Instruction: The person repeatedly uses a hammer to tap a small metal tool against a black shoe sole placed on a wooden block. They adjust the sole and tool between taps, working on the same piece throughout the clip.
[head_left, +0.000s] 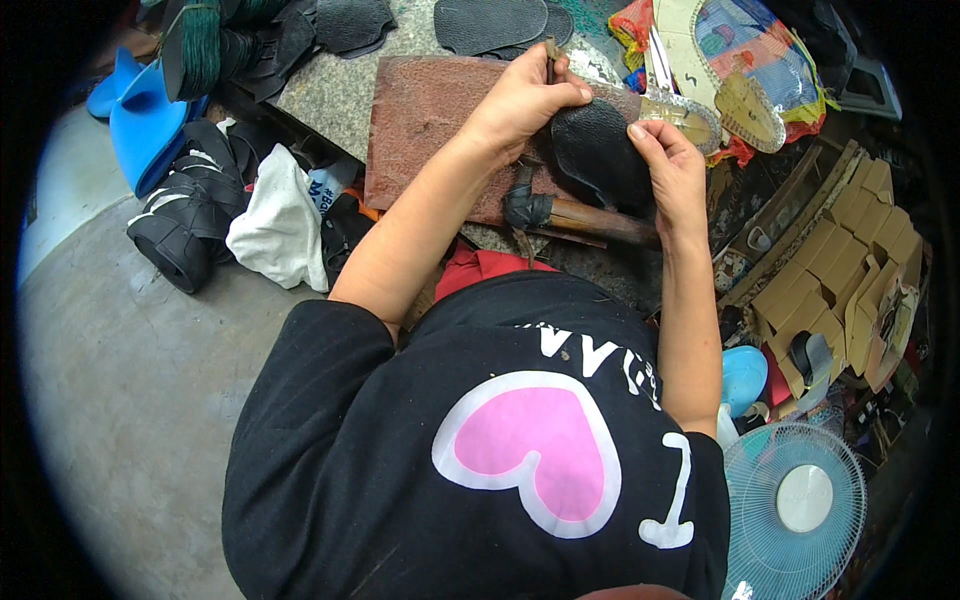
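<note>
Between my hands is a black leather piece (592, 145) with a rounded outline, like a shoe or sandal part, held over a worn reddish-brown board (420, 110). My left hand (525, 100) grips its upper left edge, thumb on top. A short thin stick-like thing (550, 62) pokes up by the left fingers; its kind is unclear. My right hand (675, 175) pinches the upper right edge between thumb and fingers. Below the leather lies a hammer (595, 220) with a wooden handle, its dark head on the board. The leather partly hides the board and the handle's surroundings.
Black leather cutouts (490, 24) lie on the grey stone top (330, 95). Pale sole-shaped templates (750, 110) and scissors (658, 62) rest at the upper right. Cardboard (835, 260) and a fan (795, 510) stand at right; a white cloth (280, 220) lies left beside black strapped bundles (185, 215).
</note>
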